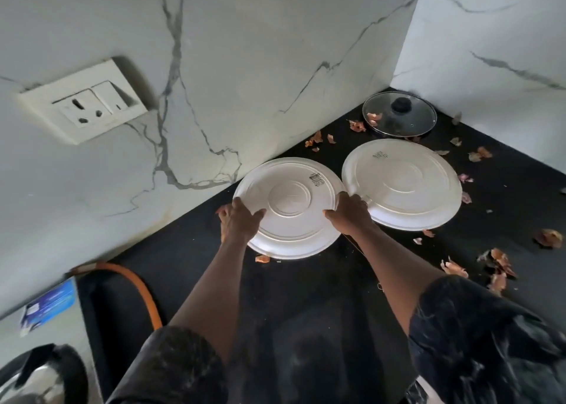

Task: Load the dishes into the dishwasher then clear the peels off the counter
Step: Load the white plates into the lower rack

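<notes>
Plate (291, 201), white and face down, is at the centre of the frame on the black bench (306, 296). We grip it at both sides, our left hand (242, 220) curled round its left rim, our right hand (349, 212) round its right. A second plate (404, 183) lies just beside it, right of centre. A glass lid (399, 114) sits in the upper-right corner, with dry peels (502, 262) scattered around.

Black surface (275, 296) in a marble-walled corner carries two white plates face down side by side, left plate (291, 207) and right plate (404, 183), a glass lid (395, 119) with a black knob at the far corner, and onion peels (453, 267) scattered around, mostly right.
</notes>
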`<state>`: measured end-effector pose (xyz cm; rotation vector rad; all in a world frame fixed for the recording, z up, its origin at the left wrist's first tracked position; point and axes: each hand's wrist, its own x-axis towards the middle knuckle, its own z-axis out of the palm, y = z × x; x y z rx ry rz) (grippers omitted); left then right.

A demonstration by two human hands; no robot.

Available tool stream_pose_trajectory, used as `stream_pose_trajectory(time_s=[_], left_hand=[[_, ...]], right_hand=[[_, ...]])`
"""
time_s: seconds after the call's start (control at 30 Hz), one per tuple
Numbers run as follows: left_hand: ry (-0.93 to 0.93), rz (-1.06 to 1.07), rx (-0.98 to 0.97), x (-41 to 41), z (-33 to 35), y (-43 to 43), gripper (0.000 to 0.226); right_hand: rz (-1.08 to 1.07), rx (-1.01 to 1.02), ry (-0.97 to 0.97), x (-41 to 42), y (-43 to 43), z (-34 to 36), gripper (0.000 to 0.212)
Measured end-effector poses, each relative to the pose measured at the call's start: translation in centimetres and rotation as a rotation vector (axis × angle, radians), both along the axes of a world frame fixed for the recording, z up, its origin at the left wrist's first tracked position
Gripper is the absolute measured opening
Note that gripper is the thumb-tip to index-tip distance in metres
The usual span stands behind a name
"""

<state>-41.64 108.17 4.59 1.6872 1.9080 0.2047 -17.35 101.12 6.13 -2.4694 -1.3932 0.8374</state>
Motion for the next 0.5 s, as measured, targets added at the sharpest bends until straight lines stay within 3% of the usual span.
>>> stream_pose_trajectory(time_s=[0.5], left_hand=[[-0.030, 0.128, 0.046, 0.4, 0.3, 0.6, 0.084]], right_hand=[[-0.258, 0.111, 0.178, 0.5, 1.0, -1.3, 0.069]])
